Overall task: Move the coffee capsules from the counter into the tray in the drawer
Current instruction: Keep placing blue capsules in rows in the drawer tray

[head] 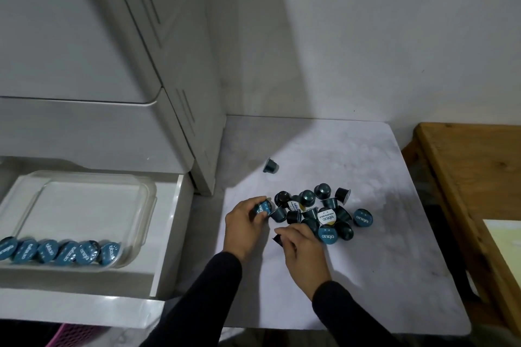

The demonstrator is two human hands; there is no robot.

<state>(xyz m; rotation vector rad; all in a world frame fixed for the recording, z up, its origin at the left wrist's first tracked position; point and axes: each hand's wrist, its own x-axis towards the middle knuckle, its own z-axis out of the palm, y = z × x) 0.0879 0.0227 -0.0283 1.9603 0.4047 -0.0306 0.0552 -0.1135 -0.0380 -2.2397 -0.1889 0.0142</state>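
both hands grip small round capsules: left hand (244, 222) teal-lidded capsule (262, 208), right hand (303, 245) dark capsule (277, 239).

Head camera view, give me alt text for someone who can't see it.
Two hands pick dark coffee capsules from a pile on a marble counter: the left hand grips one, the right hand pinches another. At left, a clear tray in an open drawer holds a row of capsules.

The tray (84, 186) lies uncovered in the pulled-out drawer (166, 234), its far part bare, with a capsule row (60, 251) along its near wall. Between counter (366, 276) and tray stands only the drawer's right wall; the cabinet (180, 93) rises behind.
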